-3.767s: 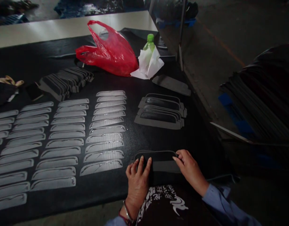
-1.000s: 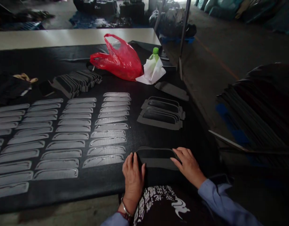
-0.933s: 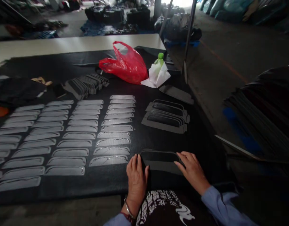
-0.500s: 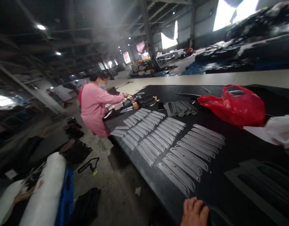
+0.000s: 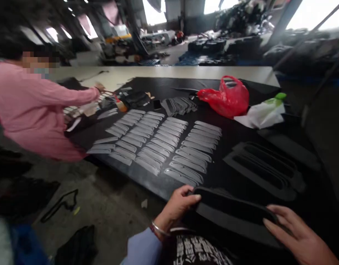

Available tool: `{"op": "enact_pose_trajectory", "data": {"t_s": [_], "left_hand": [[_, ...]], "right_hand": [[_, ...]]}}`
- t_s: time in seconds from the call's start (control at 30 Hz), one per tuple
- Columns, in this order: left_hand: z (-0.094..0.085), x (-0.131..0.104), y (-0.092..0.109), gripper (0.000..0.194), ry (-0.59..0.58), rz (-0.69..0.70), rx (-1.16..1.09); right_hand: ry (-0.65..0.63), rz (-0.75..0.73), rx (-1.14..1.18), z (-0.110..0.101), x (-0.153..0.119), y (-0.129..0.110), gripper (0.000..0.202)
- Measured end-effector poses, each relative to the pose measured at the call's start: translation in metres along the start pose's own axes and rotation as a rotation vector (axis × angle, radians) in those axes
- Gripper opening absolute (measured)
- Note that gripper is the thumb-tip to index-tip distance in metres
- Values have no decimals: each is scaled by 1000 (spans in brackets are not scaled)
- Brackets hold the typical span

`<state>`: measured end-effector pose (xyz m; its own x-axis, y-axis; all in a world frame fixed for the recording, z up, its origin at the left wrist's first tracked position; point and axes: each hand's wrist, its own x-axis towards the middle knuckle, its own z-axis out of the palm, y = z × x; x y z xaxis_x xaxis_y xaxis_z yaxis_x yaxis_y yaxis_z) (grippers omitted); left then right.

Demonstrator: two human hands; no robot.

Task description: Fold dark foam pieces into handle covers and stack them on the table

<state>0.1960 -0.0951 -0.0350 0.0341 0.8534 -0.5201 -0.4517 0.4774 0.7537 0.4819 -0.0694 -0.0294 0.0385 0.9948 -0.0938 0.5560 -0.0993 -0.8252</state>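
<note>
A: What are the hands doing?
B: Left hand point(image 5: 176, 208) is pinching the left end of a long dark piece point(image 5: 230, 219), thumb and fingers nearly closed. Right hand point(image 5: 296, 230) is gripping the right end, also nearly closed, thumb facing the wearer.

A: Where is the piece sitting?
B: It's spanning between the hands, near edge of the black-covered table point(image 5: 151, 184), tilting down toward the right. Can't tell if it's fully clear of the surface. Grey band is facing the wearer, darker band is lying behind it.

A: Around it?
B: Grey strips point(image 5: 186, 176) are lying in rows beyond the left hand. Flat frame-like pieces point(image 5: 288, 193) are overlapping beyond the right. Red bag point(image 5: 233, 99) and white paper point(image 5: 265, 116) are sitting farther back. A person in pink point(image 5: 39, 99) is reaching over the table at far left.

A: Tips for holding it well?
B: My read: it's looking thin and bendy, so both ends should be getting even, light support. Pulling hard would be risking stretch; pushing inward, a buckle. Thumbs should be staying near the ends, off the middle. Left knuckles are sitting near the closest strips, so I'd be watching for a nudge there.
</note>
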Motion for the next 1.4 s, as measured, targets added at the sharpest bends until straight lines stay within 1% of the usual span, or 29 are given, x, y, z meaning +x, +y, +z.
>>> {"op": "enact_pose_trajectory", "data": {"t_s": [0.07,0.13,0.2,0.3,0.43,0.53,0.63,0.77,0.9,1.03,1.27,1.4], "left_hand": [[-19,-5,15,38,-25,-58,33],[-37,-12,26,36,-65,-76,94],[-50,-18,32,36,-107,-90,120],[-64,-22,35,39,-140,-135,97],[-78,-21,34,39,-104,-163,100],[-87,-21,35,38,-93,-161,134],[-94,-21,40,38,-65,-170,171],[-100,-18,47,41,-26,-162,228],[-107,-12,52,38,-54,-175,261],[-112,-6,55,39,-64,-186,264],[-111,-1,60,49,1,-203,282],[-113,5,53,52,92,-192,292]], "right_hand": [[-142,116,64,3,-9,-16,43],[-221,197,123,14,-11,-33,48],[-247,232,159,30,-13,-47,50],[-245,239,186,50,-19,-59,53],[-273,282,233,68,-29,-68,55],[-309,296,239,81,-35,-76,47],[-286,278,227,92,-41,-83,40],[-226,283,290,105,-47,-91,35],[-157,272,285,113,-50,-96,31],[-137,269,298,117,-51,-99,29],[-133,273,280,119,-49,-102,30],[-128,283,265,118,-48,-100,31]]}}
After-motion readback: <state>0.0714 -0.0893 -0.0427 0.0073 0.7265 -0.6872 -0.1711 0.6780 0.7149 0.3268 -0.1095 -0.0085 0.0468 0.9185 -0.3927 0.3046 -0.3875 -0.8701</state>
